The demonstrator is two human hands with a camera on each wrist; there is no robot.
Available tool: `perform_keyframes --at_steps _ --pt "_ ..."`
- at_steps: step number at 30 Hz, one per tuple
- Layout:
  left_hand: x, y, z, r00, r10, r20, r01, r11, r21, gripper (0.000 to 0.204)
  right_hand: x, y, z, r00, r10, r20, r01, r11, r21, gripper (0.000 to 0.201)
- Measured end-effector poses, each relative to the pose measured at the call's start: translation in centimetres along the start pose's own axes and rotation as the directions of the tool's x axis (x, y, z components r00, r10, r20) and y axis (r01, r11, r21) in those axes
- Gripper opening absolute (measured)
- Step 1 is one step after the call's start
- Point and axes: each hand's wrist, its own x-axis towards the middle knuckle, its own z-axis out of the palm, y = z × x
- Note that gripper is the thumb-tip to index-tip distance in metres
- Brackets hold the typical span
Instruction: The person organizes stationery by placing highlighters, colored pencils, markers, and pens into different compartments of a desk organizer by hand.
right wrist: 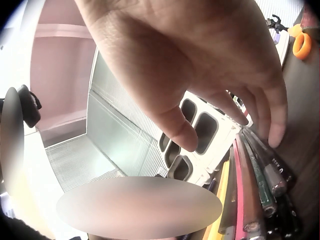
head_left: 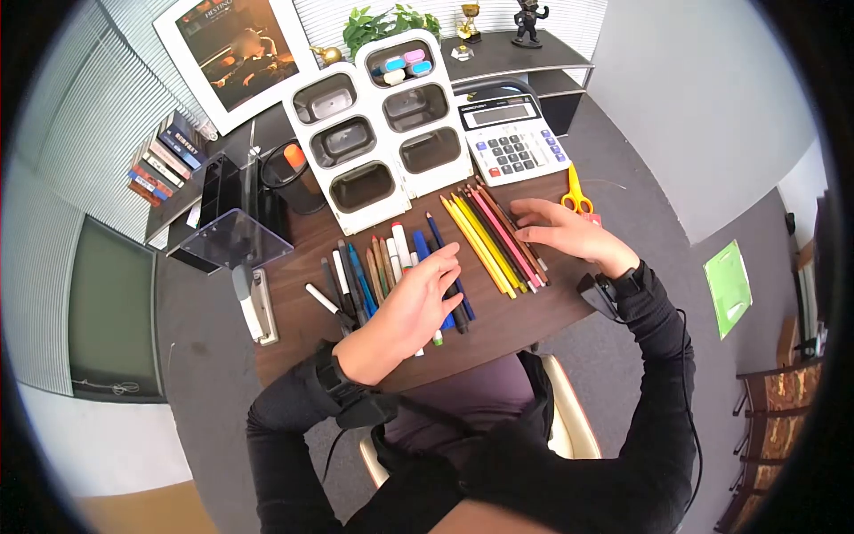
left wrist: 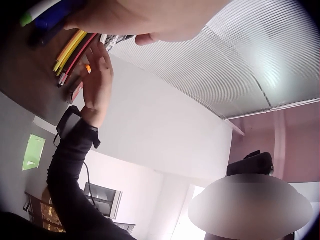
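Note:
A row of coloured pencils [head_left: 491, 240], yellow, black, pink and brown, lies on the desk. Beside its right edge is my right hand [head_left: 574, 233], fingers extended and lightly bent; the right wrist view has the fingertips [right wrist: 275, 137] close by the dark pencils [right wrist: 270, 167]. My left hand [head_left: 414, 307] hovers over a second row of markers and pens, hiding part of it. Near its fingers are a blue marker [head_left: 421, 242] and a dark blue pencil [head_left: 434, 230]. Further left lie a white marker [head_left: 321, 298] and blue pens [head_left: 359, 271].
A white organizer [head_left: 402, 147] with six compartments stands behind; its top right one holds highlighters [head_left: 415, 56]. A calculator [head_left: 511, 142] and yellow scissors [head_left: 576, 191] are at the right. To the left are a mesh pen cup [head_left: 307, 187], a stapler [head_left: 258, 307] and a clear-fronted holder [head_left: 236, 236].

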Motion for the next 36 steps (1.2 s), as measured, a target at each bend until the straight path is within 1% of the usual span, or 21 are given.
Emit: perform_keyframes --at_steps 1,3,9,10,12,17,20,25,32,34,36 --pt "0.0 0.0 -0.2 1.0 0.003 -0.005 -0.003 1.0 0.0 0.074 0.1 0.1 -0.1 1.0 -0.003 0.005 0.003 1.0 0.001 0.061" --pt "-0.1 -0.1 -0.6 1.0 0.001 -0.009 -0.002 1.0 -0.026 0.073 0.3 0.2 -0.3 0.998 0.045 0.031 -0.043 0.997 -0.063 0.055" --pt "-1.1 0.8 -0.7 0.998 0.022 -0.058 -0.021 1.0 0.018 0.066 0.2 0.9 -0.3 1.0 -0.009 0.022 0.01 0.998 -0.064 0.055" --pt "-1.3 0.9 -0.7 0.998 0.03 -0.061 -0.028 0.999 0.034 0.065 0.2 1.0 -0.4 1.0 -0.012 0.024 0.014 0.998 -0.061 0.055" --pt "-1.3 1.1 -0.8 0.998 0.035 -0.061 -0.032 0.998 0.049 0.065 0.1 1.3 -0.3 0.998 -0.064 0.002 0.064 0.998 -0.022 0.058" --pt "-1.9 1.5 -0.5 0.997 0.006 -0.072 -0.002 0.998 0.06 0.068 0.1 1.7 -0.4 0.997 -0.073 0.007 0.073 0.997 -0.013 0.057" --pt "-2.3 1.8 0.2 0.993 -0.004 -0.114 0.012 0.997 0.071 0.07 -0.3 1.3 -0.2 0.997 -0.076 0.024 0.076 0.997 -0.002 0.057" --pt "-1.7 2.2 0.1 0.992 0.034 -0.122 -0.024 0.996 0.082 0.071 -0.4 1.6 -0.3 0.996 -0.08 0.025 0.08 0.997 0.005 0.057" --pt "-0.6 2.6 -0.9 0.994 0.019 -0.11 -0.009 0.996 0.09 0.069 -0.3 1.5 -0.4 0.997 -0.077 0.031 0.076 0.997 0.021 0.057" --pt "-0.7 2.9 -0.6 0.986 0.048 -0.161 -0.029 0.992 0.121 0.069 -0.2 1.4 -0.4 0.997 -0.072 0.028 0.072 0.997 0.025 0.057" --pt "-0.9 3.2 0.0 0.984 0.05 -0.173 -0.025 0.99 0.142 0.07 -0.3 1.6 -0.4 0.996 -0.086 0.03 0.086 0.996 0.013 0.056"
